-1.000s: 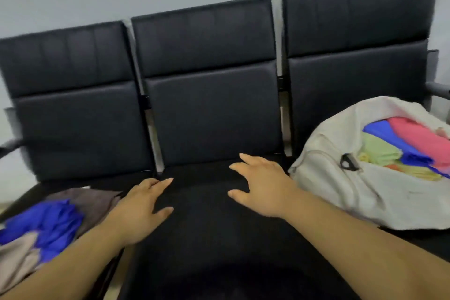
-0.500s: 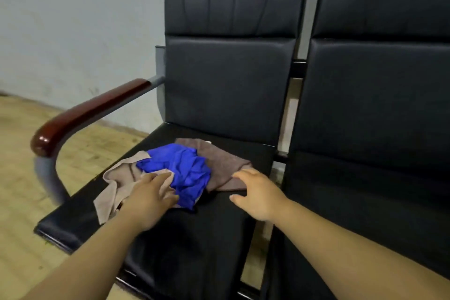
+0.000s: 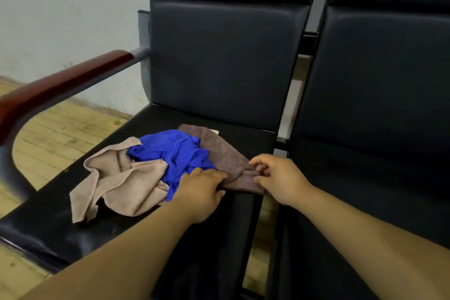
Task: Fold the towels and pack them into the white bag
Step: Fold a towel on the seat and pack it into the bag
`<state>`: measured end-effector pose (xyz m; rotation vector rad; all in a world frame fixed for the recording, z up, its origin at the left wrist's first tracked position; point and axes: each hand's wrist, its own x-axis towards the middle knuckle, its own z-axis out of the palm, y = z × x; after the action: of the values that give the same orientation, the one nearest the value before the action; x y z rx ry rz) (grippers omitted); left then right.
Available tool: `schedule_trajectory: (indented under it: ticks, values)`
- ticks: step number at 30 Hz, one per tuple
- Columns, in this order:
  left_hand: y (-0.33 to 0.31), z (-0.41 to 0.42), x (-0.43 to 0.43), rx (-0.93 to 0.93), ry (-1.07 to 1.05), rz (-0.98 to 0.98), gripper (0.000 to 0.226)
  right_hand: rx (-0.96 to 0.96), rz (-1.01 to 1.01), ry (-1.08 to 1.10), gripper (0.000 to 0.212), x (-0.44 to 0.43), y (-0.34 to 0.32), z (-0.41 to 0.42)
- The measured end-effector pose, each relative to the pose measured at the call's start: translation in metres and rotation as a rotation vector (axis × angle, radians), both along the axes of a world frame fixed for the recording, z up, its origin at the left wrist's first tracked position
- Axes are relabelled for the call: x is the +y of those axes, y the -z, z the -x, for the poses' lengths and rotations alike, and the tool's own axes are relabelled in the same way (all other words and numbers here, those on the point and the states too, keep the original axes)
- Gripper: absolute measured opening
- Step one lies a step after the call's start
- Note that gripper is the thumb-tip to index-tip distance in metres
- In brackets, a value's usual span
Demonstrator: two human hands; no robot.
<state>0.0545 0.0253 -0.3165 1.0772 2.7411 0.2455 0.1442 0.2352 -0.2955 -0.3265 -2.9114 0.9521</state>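
Observation:
Three crumpled towels lie on the left black seat (image 3: 136,224): a beige towel (image 3: 121,180) at the left, a blue towel (image 3: 177,153) in the middle and a brown towel (image 3: 224,153) at the right. My right hand (image 3: 277,178) pinches the near edge of the brown towel. My left hand (image 3: 202,190) lies on the same edge, beside the blue towel, with its fingertips on the cloth. The white bag is out of view.
A wooden armrest (image 3: 60,85) on a grey metal tube borders the seat on the left. A second black seat (image 3: 365,178) stands to the right, across a narrow gap. Wooden floor (image 3: 56,134) and a pale wall lie behind.
The view has swung left from the middle seat and the white bag to the left seat. Both hands have moved onto the brown towel's near edge, and the right hand has pinched it.

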Motion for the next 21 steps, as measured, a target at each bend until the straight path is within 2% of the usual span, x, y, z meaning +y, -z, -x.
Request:
schedule_trajectory:
  ticks: [6,14,17,18,21]
  values:
    - [-0.013,-0.012,0.005,0.023,0.045,0.005,0.054,-0.002,0.064,0.086,0.032,0.026,-0.014,-0.055]
    - [-0.031,-0.033,-0.005,0.067,-0.013,0.111,0.08,0.04,0.074,0.091,0.032,0.038,-0.049,-0.101]
    - [-0.042,-0.054,0.006,0.279,0.11,0.101,0.09,0.029,0.072,0.08,0.035,0.043,-0.059,-0.117]
    - [-0.046,-0.063,0.013,0.288,0.19,0.063,0.092,0.022,0.076,0.076,0.036,0.045,-0.061,-0.123]
    - [-0.044,-0.092,0.041,0.116,0.421,-0.001,0.092,-0.021,0.094,0.08,0.039,0.057,-0.063,-0.145]
